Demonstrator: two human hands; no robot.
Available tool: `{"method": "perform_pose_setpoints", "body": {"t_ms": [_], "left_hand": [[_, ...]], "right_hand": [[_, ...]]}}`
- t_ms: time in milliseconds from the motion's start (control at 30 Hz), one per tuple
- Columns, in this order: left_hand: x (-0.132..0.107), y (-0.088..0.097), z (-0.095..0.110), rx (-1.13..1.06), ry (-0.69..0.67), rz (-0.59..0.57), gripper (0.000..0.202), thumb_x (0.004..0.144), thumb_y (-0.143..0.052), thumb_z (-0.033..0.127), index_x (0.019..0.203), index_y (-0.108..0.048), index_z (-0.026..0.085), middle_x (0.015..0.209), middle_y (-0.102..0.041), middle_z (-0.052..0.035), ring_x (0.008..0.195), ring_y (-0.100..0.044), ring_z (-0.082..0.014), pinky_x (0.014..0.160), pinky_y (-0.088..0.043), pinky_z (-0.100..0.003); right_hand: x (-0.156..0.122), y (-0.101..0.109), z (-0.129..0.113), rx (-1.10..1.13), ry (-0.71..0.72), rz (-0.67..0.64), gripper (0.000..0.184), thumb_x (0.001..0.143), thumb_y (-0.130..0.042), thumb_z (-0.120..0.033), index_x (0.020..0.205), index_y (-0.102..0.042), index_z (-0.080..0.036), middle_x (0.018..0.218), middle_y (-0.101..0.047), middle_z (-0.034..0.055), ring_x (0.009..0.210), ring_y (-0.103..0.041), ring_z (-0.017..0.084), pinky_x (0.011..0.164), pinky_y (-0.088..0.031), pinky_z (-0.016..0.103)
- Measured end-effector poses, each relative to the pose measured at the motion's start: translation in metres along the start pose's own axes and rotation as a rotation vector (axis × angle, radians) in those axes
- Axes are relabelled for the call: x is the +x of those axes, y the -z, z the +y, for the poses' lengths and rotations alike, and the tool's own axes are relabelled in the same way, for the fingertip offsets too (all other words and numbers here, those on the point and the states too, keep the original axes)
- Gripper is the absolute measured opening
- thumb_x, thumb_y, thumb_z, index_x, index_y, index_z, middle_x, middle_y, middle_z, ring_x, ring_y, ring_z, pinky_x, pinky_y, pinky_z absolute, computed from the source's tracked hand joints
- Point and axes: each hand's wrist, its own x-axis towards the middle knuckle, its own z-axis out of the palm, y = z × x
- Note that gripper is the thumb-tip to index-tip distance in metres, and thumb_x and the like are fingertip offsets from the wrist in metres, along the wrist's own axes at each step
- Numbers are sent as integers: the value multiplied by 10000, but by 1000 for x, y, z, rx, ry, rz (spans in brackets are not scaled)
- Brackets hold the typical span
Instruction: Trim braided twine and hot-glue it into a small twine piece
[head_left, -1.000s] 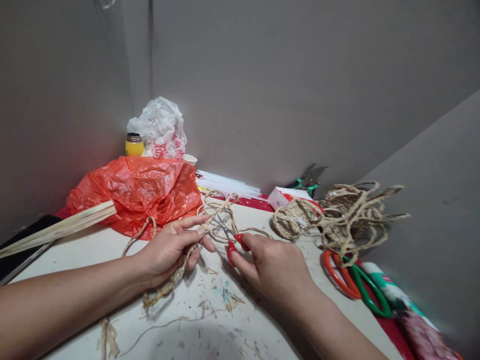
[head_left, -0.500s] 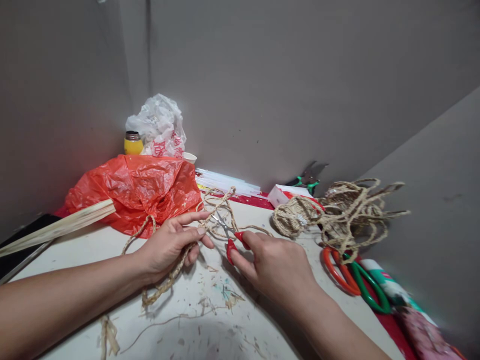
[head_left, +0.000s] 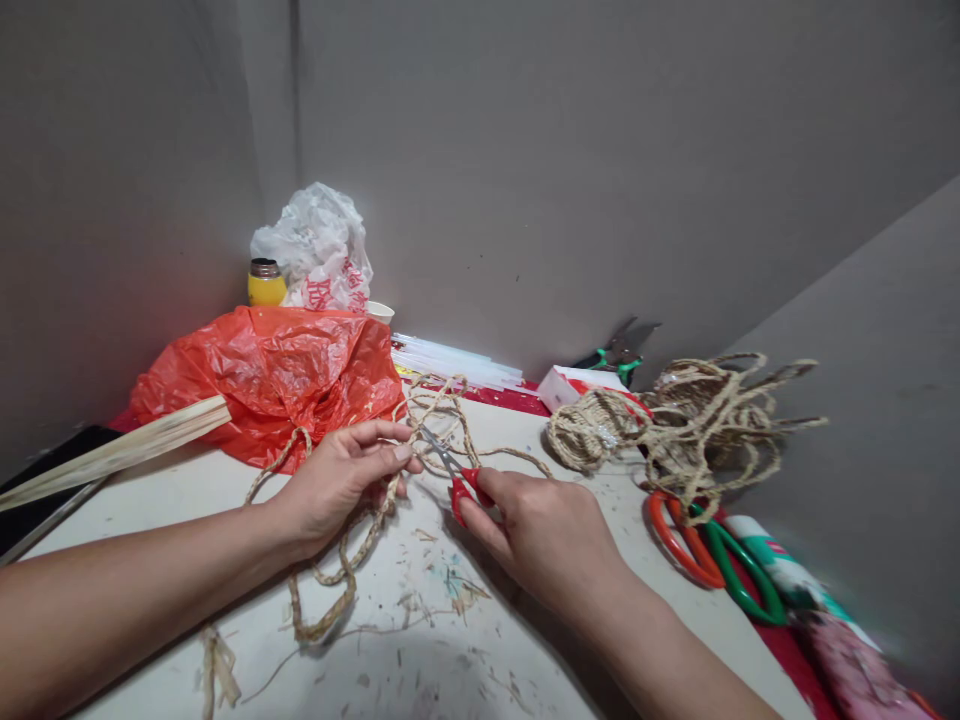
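My left hand [head_left: 349,480] is closed, pinching a braided straw rope [head_left: 352,580] between thumb and fingers. Part of the rope hangs in a loop below that hand onto the white tabletop [head_left: 420,650]; more of it lies in loose coils beyond the fingertips. In my right hand [head_left: 544,520] is a small pair of scissors [head_left: 442,456] with red handles, my fingers through the loops. The slim metal blades point up and left, close to the rope beside my left fingertips. Whether the blades touch the rope I cannot tell.
A red plastic bag [head_left: 277,370] and a bundle of pale straw [head_left: 127,450] lie at left. Coiled rope bundles [head_left: 592,430] sit at right, above large scissors with orange and green handles [head_left: 739,570]. White sticks [head_left: 457,362] and pliers [head_left: 622,350] lie along the back wall.
The scissor blades have come closer together. My left fingers have drawn in around the rope, and its hanging loop shows lower and further right.
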Motion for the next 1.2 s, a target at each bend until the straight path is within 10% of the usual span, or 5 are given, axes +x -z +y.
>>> {"method": "perform_pose_setpoints", "body": {"t_ms": [1200], "left_hand": [[-1,0,3,-87,172,-20,255,758,-680,81,1003,-673,151,777,-625,-10,608,-576,-54,556,-442,-143]], "right_hand": [[0,8,-8,-136,-12,9,271,810,-551,-444,789,-659,-196,648,-691,39,537,-625,216,516,-221,289]]}}
